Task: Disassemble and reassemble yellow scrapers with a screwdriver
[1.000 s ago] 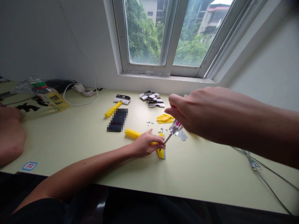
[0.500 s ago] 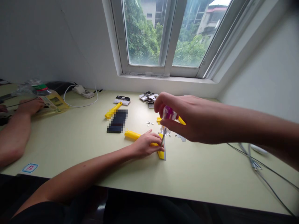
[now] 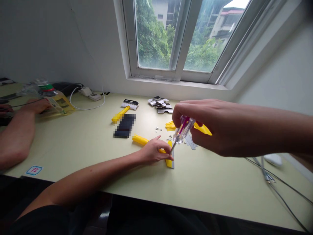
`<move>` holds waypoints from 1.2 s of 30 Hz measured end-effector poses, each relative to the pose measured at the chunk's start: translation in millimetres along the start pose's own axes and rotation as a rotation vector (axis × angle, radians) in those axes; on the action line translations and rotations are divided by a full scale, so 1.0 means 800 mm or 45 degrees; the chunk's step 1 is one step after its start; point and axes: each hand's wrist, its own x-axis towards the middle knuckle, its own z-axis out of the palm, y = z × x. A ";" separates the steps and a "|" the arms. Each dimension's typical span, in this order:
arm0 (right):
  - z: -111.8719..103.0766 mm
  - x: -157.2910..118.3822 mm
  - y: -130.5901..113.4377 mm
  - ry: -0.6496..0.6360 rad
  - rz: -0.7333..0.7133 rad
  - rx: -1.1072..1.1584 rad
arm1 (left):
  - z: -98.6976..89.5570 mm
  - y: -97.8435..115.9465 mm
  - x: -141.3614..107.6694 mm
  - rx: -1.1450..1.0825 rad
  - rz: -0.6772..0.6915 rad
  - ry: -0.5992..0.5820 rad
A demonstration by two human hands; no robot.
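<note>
My left hand (image 3: 155, 150) rests on the table, its fingers shut around a yellow plastic handle (image 3: 141, 140) whose far end meets a yellow piece edged with grey metal (image 3: 169, 160). My right hand (image 3: 207, 127) is raised, pinching a clear-handled screwdriver with purple inside (image 3: 183, 129). Its thin shaft slants down, the tip just beside my left fingers and close to the yellow piece. Nearby lie tiny metal screws (image 3: 156, 129), a grey metal blade (image 3: 190, 142), yellow plastic parts (image 3: 170, 125) and a second yellow handle (image 3: 120, 114).
Black-and-white card packets (image 3: 130, 104) lie at the back, by a pixelated dark phone (image 3: 124, 125). At left, a co-worker's forearm (image 3: 17, 133) reaches toward a plastic bottle (image 3: 61, 102). A white mouse (image 3: 272, 160) and cables (image 3: 276, 176) lie at right.
The screwdriver has tilted from nearly upright to slanted, and my right hand has shifted slightly right. The co-worker's hand has moved back from the table's left side to the bottle. My left hand stays put.
</note>
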 end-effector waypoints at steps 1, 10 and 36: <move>0.000 0.000 0.000 0.001 0.022 -0.009 | -0.001 0.001 -0.001 0.004 0.009 -0.015; 0.002 0.000 0.010 0.029 0.043 0.130 | -0.006 0.000 0.000 0.029 0.061 -0.059; 0.004 -0.015 0.024 0.197 0.130 0.116 | -0.049 -0.039 -0.018 0.643 0.235 -0.158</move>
